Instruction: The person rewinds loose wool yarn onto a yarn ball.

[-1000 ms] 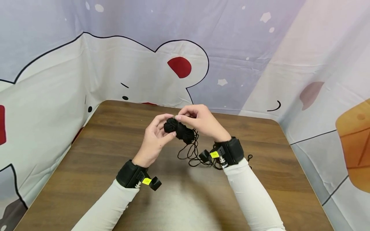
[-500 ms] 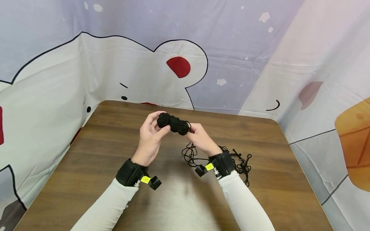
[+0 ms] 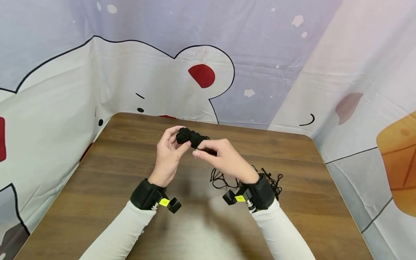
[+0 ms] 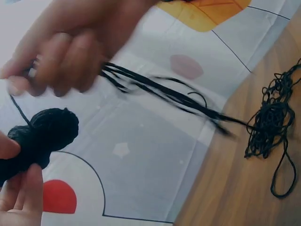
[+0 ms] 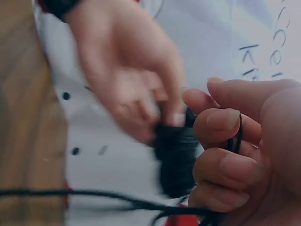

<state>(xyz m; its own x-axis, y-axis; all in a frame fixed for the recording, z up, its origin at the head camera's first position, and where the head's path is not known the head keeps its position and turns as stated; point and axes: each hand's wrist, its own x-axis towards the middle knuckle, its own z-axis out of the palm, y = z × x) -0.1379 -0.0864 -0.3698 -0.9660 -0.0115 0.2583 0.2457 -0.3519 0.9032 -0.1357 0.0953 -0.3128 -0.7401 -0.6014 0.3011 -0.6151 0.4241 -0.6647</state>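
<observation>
A wound bundle of black cord (image 3: 187, 136) is held up above the table, pinched between the thumb and fingers of my left hand (image 3: 167, 155). My right hand (image 3: 227, 159) is at the bundle's right end and partly covers it in the head view. In the right wrist view, the curled fingers of that hand grip thin strands of the cord. One short strand (image 4: 19, 110) runs from the right hand to the bundle (image 4: 54, 129) in the left wrist view. Several loose strands (image 4: 160, 92) trail from the same hand towards a tangled heap of cord (image 4: 270, 117).
The heap of cord (image 3: 274, 182) lies on the wooden table (image 3: 136, 144), partly hidden by the right wrist. A printed cloth backdrop (image 3: 260, 54) stands around the table's back and sides. Both wrists wear black straps with small cameras.
My right hand has gone from the bundle's top, down past its right end, to its near side, carrying cord. The bundle has shifted slightly left. The left hand keeps its hold.
</observation>
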